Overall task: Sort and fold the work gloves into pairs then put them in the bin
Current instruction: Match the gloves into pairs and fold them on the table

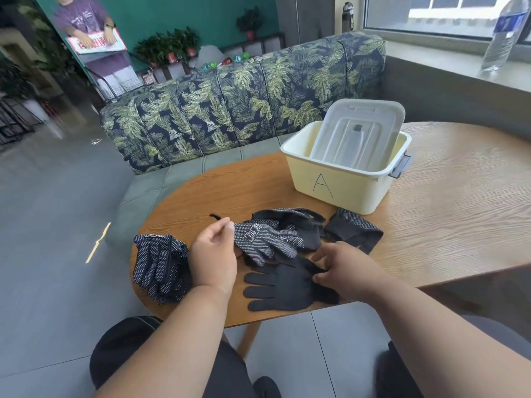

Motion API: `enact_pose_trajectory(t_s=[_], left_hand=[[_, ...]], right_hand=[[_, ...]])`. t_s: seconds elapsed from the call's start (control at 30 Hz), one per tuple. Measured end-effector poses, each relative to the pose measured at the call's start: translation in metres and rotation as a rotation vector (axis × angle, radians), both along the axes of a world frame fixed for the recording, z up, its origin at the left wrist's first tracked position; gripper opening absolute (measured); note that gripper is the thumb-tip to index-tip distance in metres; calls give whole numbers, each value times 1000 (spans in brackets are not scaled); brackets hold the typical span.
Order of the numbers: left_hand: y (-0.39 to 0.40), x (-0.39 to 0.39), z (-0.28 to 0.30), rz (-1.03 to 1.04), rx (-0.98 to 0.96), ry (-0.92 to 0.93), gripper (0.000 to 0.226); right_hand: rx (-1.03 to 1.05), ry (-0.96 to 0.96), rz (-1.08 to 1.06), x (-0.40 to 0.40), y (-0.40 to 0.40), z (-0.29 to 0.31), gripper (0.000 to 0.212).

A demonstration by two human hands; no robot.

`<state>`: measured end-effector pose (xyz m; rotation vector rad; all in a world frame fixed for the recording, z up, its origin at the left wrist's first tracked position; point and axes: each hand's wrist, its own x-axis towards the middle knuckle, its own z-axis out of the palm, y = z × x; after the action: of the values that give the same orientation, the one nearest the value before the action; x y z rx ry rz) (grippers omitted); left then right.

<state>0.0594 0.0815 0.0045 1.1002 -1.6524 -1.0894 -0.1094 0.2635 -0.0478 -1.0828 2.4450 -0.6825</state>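
Pale yellow plastic makes up the bin (339, 185), which stands on the wooden table (445, 202) at about one o'clock from the hands, with a hand-drawn letter "A" on its near wall and a grey latch on its right side. One thing is in it: its own translucent white lid (357, 136), propped on edge and leaning against the far rim. No glove can be seen inside, though the floor of the bin is hidden.

Black work gloves lie on the near part of the table in four groups. At nine o'clock from the left hand (214, 254) sits a stacked bundle of dotted gloves (159, 268), white grip dots up; how many it holds cannot be told. At twelve o'clock, between the hands and the bin, is a loose heap (275, 237) of at least two gloves, one with a printed cuff. Just right of it, at two o'clock, lies one folded dotted glove (353, 228). Nearest the table edge, a single plain-side glove (283, 282) lies flat, fingers pointing to nine o'clock.

The left hand pinches a thin black thread (216, 217) between thumb and forefinger, the other fingers curled. The right hand (344, 271) pinches the cuff end of the flat glove, its remaining fingers spread loosely above.

One clear water bottle (504, 33) stands on the windowsill at two o'clock, well apart from the bin.
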Motion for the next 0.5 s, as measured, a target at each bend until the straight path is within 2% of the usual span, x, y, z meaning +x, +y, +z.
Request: enact_pose_trajectory(t_s=[0.1,0.2,0.23,0.3,0.37,0.4,0.47,0.5], left_hand=[[2,0,23,45,-15,120,14],[11,-1,43,-10,-134,136,17],[19,-3,45,-67,-168,121,20],[40,-8,40,-241,-179,48,23],[62,-14,21,-455,-143,-74,29],[71,-16,10,-566,-103,-138,34],[85,-16,-11,-768,-18,-286,42],[89,-14,-18,-833,-5,-356,43]], right_hand=[[-24,-15,-24,0,0,1,23],[-168,-39,-109,4,0,8,5],[-255,-102,-145,6,0,13,10],[-442,-399,-222,8,1,26,27],[-516,-753,-265,11,3,41,44],[-508,-863,-275,11,5,44,49],[-446,-890,-270,12,6,42,45],[-404,-818,-259,11,7,37,34]])
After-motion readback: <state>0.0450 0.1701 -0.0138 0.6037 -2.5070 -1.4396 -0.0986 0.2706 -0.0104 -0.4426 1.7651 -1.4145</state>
